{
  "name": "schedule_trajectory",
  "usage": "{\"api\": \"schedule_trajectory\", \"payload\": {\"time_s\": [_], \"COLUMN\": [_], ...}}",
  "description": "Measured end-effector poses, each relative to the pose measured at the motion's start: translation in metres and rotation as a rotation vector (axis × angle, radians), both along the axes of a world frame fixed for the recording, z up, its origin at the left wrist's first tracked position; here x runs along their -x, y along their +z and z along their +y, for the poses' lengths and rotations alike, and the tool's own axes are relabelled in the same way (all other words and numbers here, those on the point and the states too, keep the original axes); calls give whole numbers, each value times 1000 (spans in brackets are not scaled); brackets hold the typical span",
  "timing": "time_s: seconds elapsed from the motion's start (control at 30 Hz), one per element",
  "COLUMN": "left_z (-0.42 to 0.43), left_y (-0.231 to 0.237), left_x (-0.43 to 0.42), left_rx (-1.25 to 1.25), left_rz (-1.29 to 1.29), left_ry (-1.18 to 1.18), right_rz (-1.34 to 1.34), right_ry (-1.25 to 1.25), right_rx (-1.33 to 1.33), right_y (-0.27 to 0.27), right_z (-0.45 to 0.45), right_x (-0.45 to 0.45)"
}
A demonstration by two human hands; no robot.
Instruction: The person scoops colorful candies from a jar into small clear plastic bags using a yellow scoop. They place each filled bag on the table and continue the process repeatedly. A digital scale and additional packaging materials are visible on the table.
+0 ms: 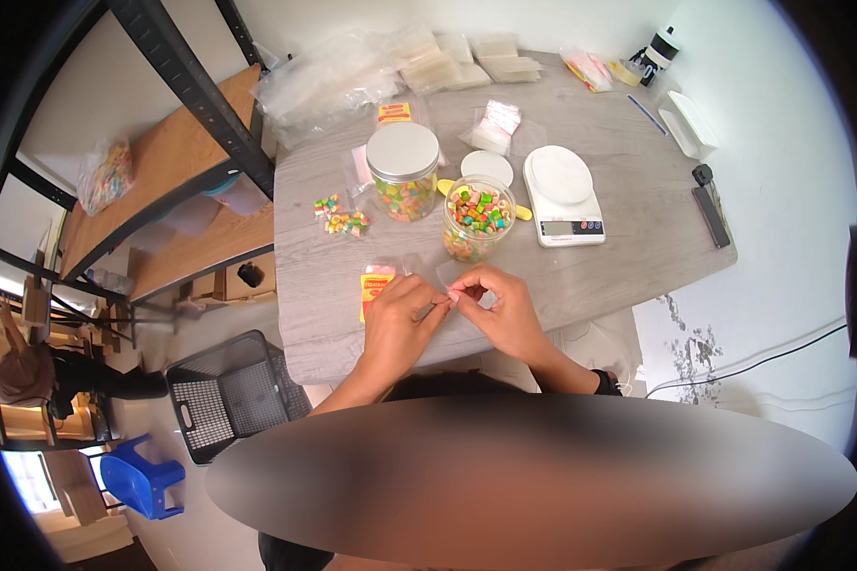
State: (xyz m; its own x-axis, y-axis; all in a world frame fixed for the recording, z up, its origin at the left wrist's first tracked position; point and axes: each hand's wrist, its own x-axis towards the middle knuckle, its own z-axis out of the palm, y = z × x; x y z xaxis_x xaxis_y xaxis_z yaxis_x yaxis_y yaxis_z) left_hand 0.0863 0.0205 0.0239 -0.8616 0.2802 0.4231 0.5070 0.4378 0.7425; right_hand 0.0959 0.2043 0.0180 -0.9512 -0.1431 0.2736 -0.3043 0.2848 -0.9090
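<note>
My left hand [404,317] and my right hand [498,307] meet near the table's front edge, their fingertips pinching a small clear plastic bag [448,274]. Just beyond them stands an uncapped clear jar [477,221] full of colourful small candies. Its white lid [487,168] seems to lie behind it. Left of that, a second candy jar [403,171] wears a silvery lid. Two small filled candy packets [346,223] lie to its left. A yellow and red printed packet [373,287] is beside my left hand. A yellow scoop [523,213] is partly hidden by the open jar.
A white kitchen scale [571,221] stands right of the jars. Stacks of clear bags [435,64] line the back. A black plastic crate [232,392] and a blue stool [139,477] are on the floor at left, near shelving [178,135]. Another person [25,375] is at far left.
</note>
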Motion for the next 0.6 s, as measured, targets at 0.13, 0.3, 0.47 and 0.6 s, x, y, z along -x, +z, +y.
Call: {"api": "schedule_trajectory", "payload": {"time_s": [0.13,0.3,0.47,0.6], "left_z": [4,4,-3,-1], "left_y": [-2,2,29,54], "left_x": [-1,1,11,25], "left_rx": [31,-23,38,-8], "left_rz": [16,-56,9,166], "left_ry": [-7,-33,-135,-177], "right_rz": [-24,-43,-105,-53], "right_ry": [-42,-63,73,257], "right_rx": [-7,-48,-74,-125], "right_y": [-5,-2,17,45], "right_z": [2,7,20,31], "right_x": [0,0,8,24]}}
